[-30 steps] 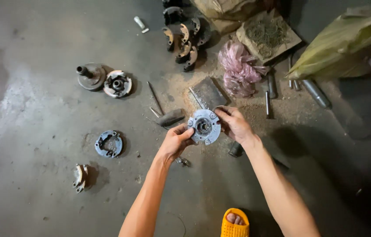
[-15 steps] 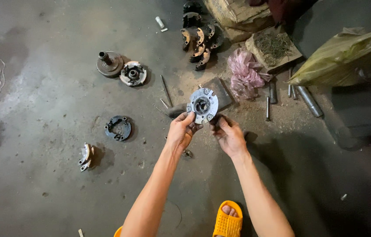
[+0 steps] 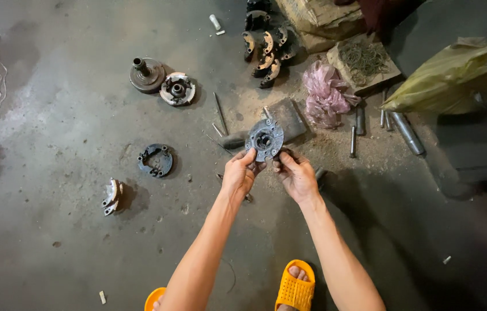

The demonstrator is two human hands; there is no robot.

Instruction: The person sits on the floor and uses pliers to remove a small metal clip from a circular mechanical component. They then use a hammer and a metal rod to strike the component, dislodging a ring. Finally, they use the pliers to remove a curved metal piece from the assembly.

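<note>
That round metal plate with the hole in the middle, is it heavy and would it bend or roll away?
The round metal plate looks like thick, dull cast metal, so it is probably stiff and heavy for its size. Left hand and right hand both grip its lower edge. Laid flat it should stay put; on edge it might roll.

The scene is dim, with soft light falling from the upper left onto the concrete floor (image 3: 53, 115), which shows a pale sheen there. Beyond the fingers (image 3: 253, 156) to the right, deep shadow swallows detail. Focus is sharp around the fingers; corners darken and bend slightly.
</note>
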